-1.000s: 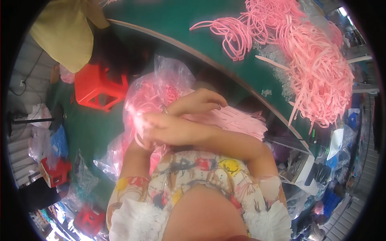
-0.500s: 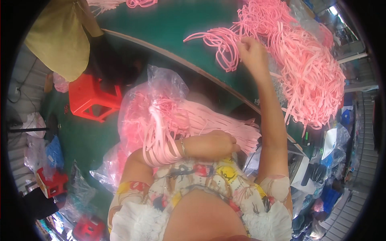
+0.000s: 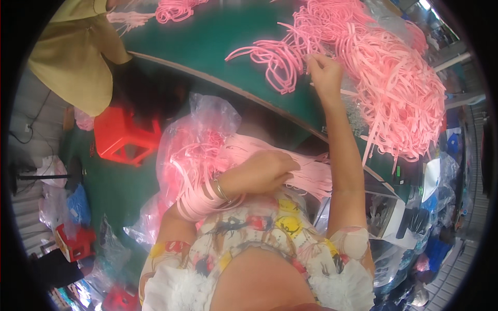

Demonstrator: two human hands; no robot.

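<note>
At the far left, a blue bag (image 3: 78,206) sits near a small red stool (image 3: 78,243). Above them, a co-worker in an olive-yellow garment (image 3: 72,65) stands at the worktop (image 3: 207,44), which is green with a pale edge; a larger red stool (image 3: 124,136) is just below that garment.

Next rightward, a translucent plastic bag (image 3: 214,111) contains pink straps. Long pink strap loops (image 3: 197,199) pass around the person's left forearm, below a bracelet (image 3: 221,190) at the wrist. The left hand (image 3: 267,171) lies over a flat bundle of pink straps (image 3: 311,173) in front of the person's torso; fingers loosely curled, and whether they grip any strap cannot be told.

Farther right, a tangle of pink cords (image 3: 275,59) lies on the worktop. Just beside it, the right hand (image 3: 313,63) reaches over the worktop, thumb and fingers drawn narrow; whether anything is pinched between them cannot be told. Small clear pieces (image 3: 355,118) lie beyond the wrist, bordering a large heap of pink straps (image 3: 402,93). Near the right rim, a white sheet (image 3: 431,179) is visible.
</note>
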